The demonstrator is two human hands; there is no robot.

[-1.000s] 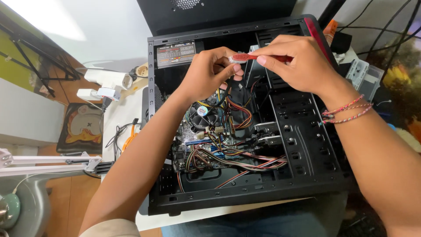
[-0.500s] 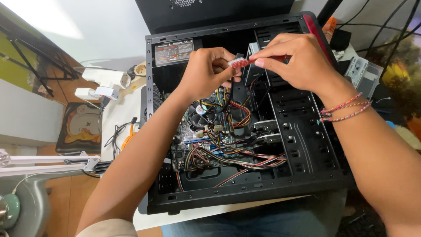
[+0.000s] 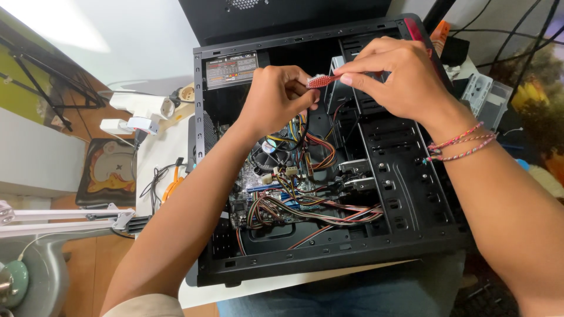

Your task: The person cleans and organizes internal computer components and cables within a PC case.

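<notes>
Head view: a small red ribbed connector (image 3: 322, 81), pinched between left hand (image 3: 276, 100) and right hand (image 3: 396, 76), near the computer case's (image 3: 329, 264) far edge.

Home repair desk; opened computer case (image 3: 329, 258); power strip (image 3: 144, 105); loose cables (image 3: 154, 182); mousepad (image 3: 108, 173)

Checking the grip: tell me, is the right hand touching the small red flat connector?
Touching. The head view shows the right hand pinching the small red flat connector between fingertips.

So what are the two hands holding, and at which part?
Both hold one small red flat connector over the open computer case: right hand pinches its right end, left hand its left end.
</notes>
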